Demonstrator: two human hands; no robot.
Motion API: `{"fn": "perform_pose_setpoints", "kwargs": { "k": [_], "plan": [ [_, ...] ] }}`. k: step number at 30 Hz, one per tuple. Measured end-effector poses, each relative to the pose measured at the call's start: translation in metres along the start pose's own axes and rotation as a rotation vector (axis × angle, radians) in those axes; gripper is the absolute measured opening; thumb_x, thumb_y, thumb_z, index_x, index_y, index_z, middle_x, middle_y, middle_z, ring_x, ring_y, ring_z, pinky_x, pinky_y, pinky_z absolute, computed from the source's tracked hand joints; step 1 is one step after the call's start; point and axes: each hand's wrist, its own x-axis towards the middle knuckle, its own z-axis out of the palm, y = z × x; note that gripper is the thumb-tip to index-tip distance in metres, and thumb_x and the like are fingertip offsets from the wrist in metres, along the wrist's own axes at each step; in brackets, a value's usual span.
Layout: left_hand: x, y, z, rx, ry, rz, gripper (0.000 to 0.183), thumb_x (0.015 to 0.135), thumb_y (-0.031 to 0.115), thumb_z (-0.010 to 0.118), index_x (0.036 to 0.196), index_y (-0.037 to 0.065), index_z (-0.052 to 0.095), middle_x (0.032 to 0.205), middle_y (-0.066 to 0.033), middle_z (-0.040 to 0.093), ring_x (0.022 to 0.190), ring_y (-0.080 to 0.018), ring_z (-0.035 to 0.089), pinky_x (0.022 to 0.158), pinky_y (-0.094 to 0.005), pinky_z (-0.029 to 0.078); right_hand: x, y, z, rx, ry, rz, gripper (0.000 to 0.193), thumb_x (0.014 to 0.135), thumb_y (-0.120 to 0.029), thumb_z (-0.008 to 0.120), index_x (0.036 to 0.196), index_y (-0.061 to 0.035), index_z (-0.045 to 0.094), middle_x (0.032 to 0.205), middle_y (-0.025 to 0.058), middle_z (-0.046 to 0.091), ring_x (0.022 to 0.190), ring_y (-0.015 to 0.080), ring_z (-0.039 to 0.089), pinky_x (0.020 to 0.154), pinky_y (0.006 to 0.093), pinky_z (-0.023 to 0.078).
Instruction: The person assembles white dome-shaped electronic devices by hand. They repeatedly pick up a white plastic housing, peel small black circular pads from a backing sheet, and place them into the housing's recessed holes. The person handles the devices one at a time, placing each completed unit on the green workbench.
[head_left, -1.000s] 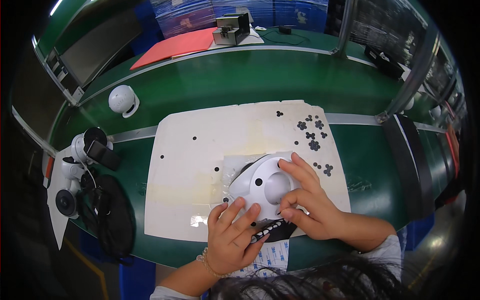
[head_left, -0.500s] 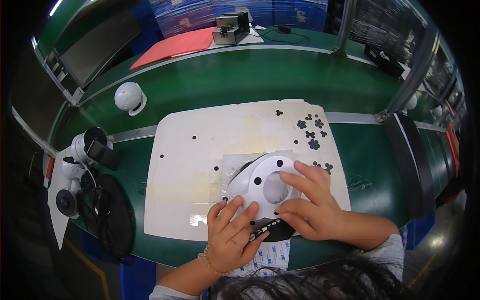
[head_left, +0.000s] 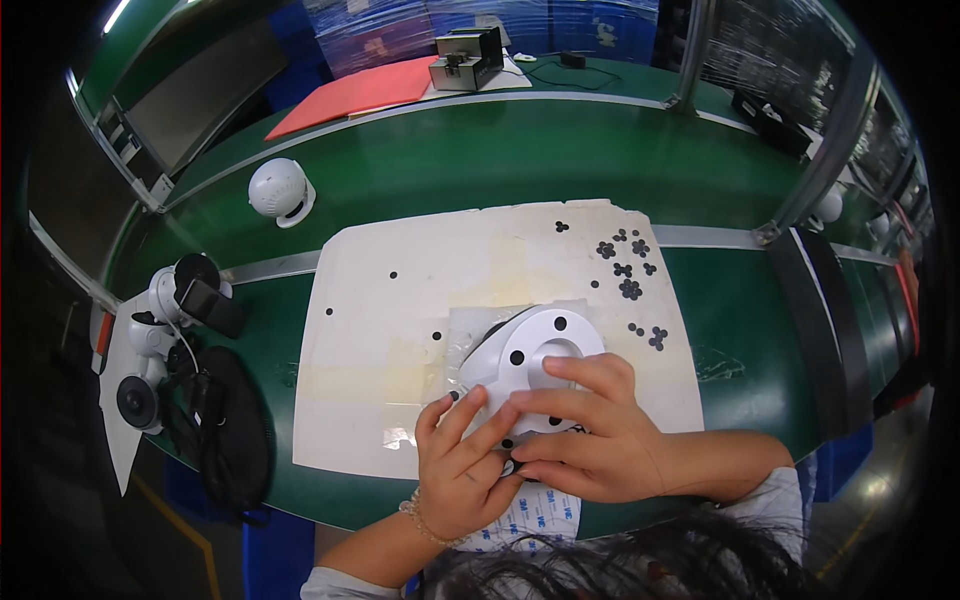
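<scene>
A white ring-shaped plastic part (head_left: 536, 338) with a wide round opening and several black round pads on its face lies on a clear plastic wrap (head_left: 467, 328). My left hand (head_left: 462, 470) is at its near left edge, long fingers on the white rim and thumb bent below. A black piece with a row of light spots (head_left: 511, 466) shows between my thumbs, mostly hidden. My right hand (head_left: 592, 440) reaches across the near side of the ring, its fingertips closed at that piece. Whether a small pad is between them is hidden.
Black dot clusters (head_left: 629, 289) lie on the white board (head_left: 370, 380), right side. White cameras (head_left: 152, 335) and a black cable (head_left: 208, 400) are at left, with a round white device (head_left: 280, 190) farther back. Printed backing paper (head_left: 545, 512) lies by my wrists; a black slab (head_left: 822, 330) stands right.
My right hand has moved left and nearer, from the ring's right side to beside my left fingertips. It now covers most of the black piece. My left hand has barely moved.
</scene>
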Motion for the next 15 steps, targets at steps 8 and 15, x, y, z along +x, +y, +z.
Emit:
{"fn": "perform_pose_setpoints", "kwargs": {
  "k": [8, 15],
  "plan": [
    [0.001, 0.003, 0.0, 0.007, 0.011, -0.061, 0.02, 0.066, 0.02, 0.069, 0.065, 0.006, 0.055, 0.115, -0.0071, 0.054, 0.116, -0.0287, 0.041, 0.09, -0.0461, 0.028, -0.025, 0.014, -0.01, 0.015, 0.125, 0.119, 0.01, 0.075, -0.016, 0.062, 0.082, -0.01, 0.059, 0.12, 0.0073, 0.047, 0.117, 0.031, 0.035, 0.093, 0.0412, 0.025],
    [0.002, 0.004, 0.001, 0.034, 0.019, -0.061, 0.023, 0.066, 0.02, 0.07, 0.062, 0.006, 0.053, 0.114, -0.007, 0.055, 0.115, -0.0295, 0.042, 0.088, -0.0461, 0.03, -0.022, 0.035, -0.017, 0.219, 0.048, 0.395, 0.01, 0.083, -0.017, 0.055, 0.086, -0.0076, 0.056, 0.125, 0.0127, 0.041, 0.122, 0.0355, 0.027, 0.099, 0.0443, 0.021]
  ]
}}
